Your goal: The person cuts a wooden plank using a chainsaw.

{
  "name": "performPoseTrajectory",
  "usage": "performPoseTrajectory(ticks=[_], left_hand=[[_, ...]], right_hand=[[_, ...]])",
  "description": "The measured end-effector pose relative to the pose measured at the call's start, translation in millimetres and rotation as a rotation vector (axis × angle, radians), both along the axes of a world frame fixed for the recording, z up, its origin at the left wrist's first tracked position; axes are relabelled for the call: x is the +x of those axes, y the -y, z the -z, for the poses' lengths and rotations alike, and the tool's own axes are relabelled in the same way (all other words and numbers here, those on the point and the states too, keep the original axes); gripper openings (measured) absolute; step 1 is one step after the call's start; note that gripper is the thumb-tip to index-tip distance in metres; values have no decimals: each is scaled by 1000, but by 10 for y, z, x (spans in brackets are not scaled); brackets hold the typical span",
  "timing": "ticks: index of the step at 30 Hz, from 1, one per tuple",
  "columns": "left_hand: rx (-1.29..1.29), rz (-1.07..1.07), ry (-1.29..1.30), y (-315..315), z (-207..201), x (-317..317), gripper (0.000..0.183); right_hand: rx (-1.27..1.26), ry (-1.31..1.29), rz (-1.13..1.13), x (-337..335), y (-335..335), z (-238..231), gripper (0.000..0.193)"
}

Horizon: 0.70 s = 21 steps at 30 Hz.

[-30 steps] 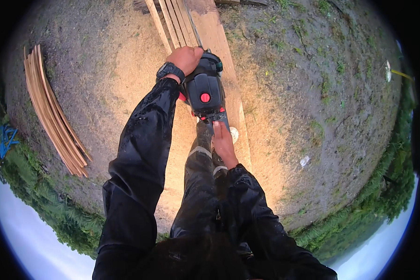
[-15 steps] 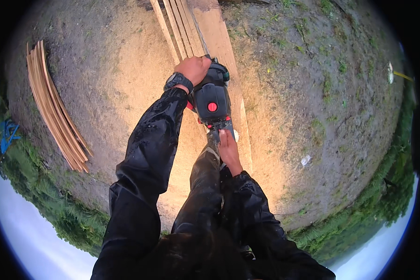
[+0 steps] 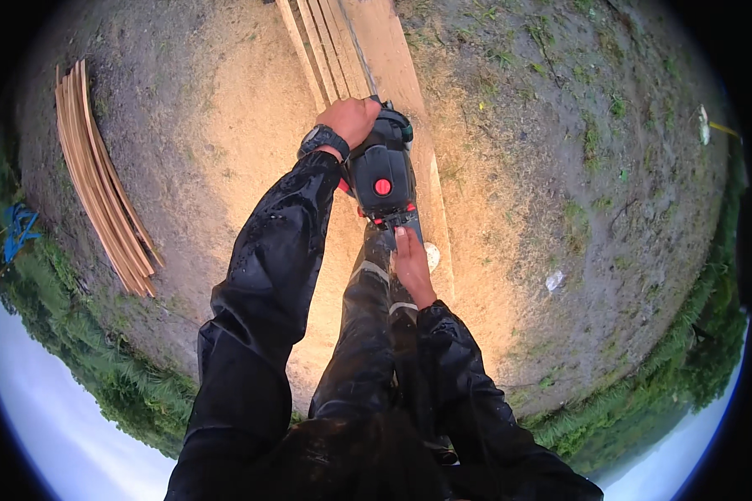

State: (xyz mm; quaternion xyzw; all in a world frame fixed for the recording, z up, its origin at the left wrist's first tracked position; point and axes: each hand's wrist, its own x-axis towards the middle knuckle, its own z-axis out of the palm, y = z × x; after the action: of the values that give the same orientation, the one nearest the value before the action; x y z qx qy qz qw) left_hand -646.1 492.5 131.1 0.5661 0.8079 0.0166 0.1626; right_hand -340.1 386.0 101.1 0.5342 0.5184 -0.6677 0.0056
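A black chainsaw (image 3: 379,171) with a round red cap lies in front of my legs, its bar pointing away from me along the wood. My left hand (image 3: 350,121), with a dark watch at the wrist, is closed round the front handle. At the rear handle my right hand (image 3: 411,260) is wrapped, thumb on top. The narrow bar (image 3: 359,52) runs between thin sawn strips (image 3: 319,46) on its left and a wide plank (image 3: 395,58) on its right. Its lower edge is hidden in the wood.
To the left a bundle of long sawn strips (image 3: 100,184) lies on the dirt. Pale sawdust (image 3: 251,167) covers the ground round my legs. A whitish scrap (image 3: 554,280) lies at the right, and a blue object (image 3: 18,232) sits by the greenery at the far left.
My view has shifted slightly, so the surroundings sit a little differently in it. Both hands keep their hold on the chainsaw, and the bar remains along the wood.
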Motion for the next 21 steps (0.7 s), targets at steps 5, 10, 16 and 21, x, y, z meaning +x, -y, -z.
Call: performPoseTrajectory(ticks=[5, 10, 16, 21], left_hand=[[-41, -41, 83, 183, -129, 411, 25], [-173, -263, 191, 368, -92, 666, 35], [-30, -69, 47, 179, -8, 237, 25], [1, -24, 13, 244, 166, 259, 24]], right_hand=[[41, 22, -15, 379, 210, 46, 53], [-41, 67, -27, 614, 393, -75, 53], [109, 18, -17, 197, 152, -66, 45], [48, 61, 7, 257, 267, -101, 49]])
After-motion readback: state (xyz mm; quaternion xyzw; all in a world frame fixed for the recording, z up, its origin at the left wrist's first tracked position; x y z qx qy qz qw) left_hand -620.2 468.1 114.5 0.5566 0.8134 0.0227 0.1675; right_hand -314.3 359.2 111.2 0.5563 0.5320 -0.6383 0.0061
